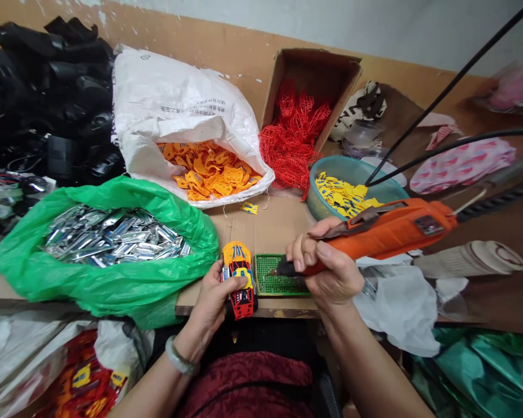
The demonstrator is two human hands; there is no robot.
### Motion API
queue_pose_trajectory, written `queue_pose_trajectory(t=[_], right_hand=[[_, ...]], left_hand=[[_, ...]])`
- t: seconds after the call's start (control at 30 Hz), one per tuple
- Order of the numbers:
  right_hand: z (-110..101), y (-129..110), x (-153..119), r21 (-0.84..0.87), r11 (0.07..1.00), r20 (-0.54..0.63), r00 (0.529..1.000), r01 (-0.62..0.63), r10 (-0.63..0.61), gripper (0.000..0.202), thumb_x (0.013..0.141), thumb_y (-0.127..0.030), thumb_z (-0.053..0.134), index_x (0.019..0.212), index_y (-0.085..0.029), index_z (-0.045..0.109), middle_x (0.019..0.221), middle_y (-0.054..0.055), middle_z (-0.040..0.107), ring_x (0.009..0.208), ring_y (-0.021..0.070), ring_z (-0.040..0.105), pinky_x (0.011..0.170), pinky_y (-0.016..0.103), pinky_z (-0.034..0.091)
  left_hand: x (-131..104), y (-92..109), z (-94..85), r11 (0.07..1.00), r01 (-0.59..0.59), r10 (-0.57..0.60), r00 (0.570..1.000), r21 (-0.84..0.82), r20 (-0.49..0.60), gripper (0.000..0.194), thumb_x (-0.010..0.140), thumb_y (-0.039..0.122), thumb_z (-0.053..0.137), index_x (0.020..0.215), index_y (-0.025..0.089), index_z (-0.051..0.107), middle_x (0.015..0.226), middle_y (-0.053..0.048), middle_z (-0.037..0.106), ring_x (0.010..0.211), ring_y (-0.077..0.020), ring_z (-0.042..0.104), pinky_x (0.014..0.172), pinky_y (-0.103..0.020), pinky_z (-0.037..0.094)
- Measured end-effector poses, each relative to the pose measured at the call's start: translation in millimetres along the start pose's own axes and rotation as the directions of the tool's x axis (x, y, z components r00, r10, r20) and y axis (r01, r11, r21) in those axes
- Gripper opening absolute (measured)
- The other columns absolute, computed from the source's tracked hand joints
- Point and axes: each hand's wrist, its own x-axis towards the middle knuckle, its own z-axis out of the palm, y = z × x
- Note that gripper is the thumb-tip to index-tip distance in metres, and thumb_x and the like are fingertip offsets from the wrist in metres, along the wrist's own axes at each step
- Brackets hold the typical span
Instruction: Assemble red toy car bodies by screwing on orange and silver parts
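Observation:
My left hand (213,293) is closed round the side of a toy car (239,278) with orange, yellow, red and black parts, its thumb on the yellow piece. In my right hand (326,264) is an orange electric screwdriver (387,229), its dark nose pointing left. The tip is over a small green basket (283,292), which holds small screws and lies just right of the car. Whether the tip touches anything in the basket I cannot tell.
A green bag (174,293) of silvery parts lies left, a white sack (178,87) of orange pieces behind. Red frames (292,136) spill from a carton (353,64). A teal bowl (316,194) holds yellow pieces. Black cables (453,87) cross the upper right.

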Motion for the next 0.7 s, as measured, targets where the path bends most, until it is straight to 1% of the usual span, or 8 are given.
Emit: queue_pose_trajectory(t=[0.13, 0.27, 0.5, 0.7], right_hand=[[13, 3, -5, 0.040, 0.998, 0.050, 0.998, -0.041, 0.039, 0.015, 0.078, -0.028, 0.070, 0.088, -0.023, 0.059, 0.049, -0.008, 0.050, 0.038, 0.0129, 0.048, 0.050, 0.031, 0.044], [19, 10, -9, 0.038, 0.997, 0.080, 0.994, -0.074, 0.071, 0.017, 0.078, -0.029, 0.070, 0.088, -0.022, 0.057, 0.048, -0.009, 0.047, 0.038, 0.0129, 0.047, 0.049, 0.030, 0.043], [18, 20, -13, 0.020, 0.998, 0.107, 0.993, -0.051, 0.049, 0.014, 0.082, -0.028, 0.068, 0.091, -0.023, 0.058, 0.051, -0.009, 0.049, 0.042, 0.0119, 0.049, 0.052, 0.029, 0.045], [15, 23, -16, -0.030, 0.998, 0.119, 0.991, -0.060, 0.063, 0.019, 0.083, -0.033, 0.071, 0.092, -0.024, 0.057, 0.051, -0.009, 0.050, 0.041, 0.0123, 0.048, 0.052, 0.030, 0.046]], left_hand=[[0, -2, -1.1, 0.999, -0.028, 0.028, 1.000, 0.028, 0.001, 0.058, 0.051, 0.018, 0.087, 0.102, 0.013, 0.060, 0.076, -0.002, 0.073, 0.061, -0.0145, 0.064, 0.059, -0.027, 0.056], [1, -4, -2.9, 0.999, -0.032, 0.032, 0.999, 0.026, 0.003, 0.056, 0.052, 0.018, 0.085, 0.103, 0.014, 0.060, 0.077, -0.002, 0.073, 0.063, -0.0152, 0.064, 0.059, -0.026, 0.054], [2, -5, -3.8, 0.999, -0.035, 0.035, 0.999, 0.025, 0.000, 0.054, 0.052, 0.018, 0.084, 0.100, 0.014, 0.061, 0.076, -0.002, 0.072, 0.061, -0.0152, 0.063, 0.058, -0.026, 0.053], [2, -5, -4.0, 0.999, -0.035, 0.035, 0.999, 0.037, -0.004, 0.055, 0.052, 0.018, 0.085, 0.101, 0.014, 0.061, 0.078, -0.003, 0.073, 0.063, -0.0166, 0.065, 0.060, -0.028, 0.055]])
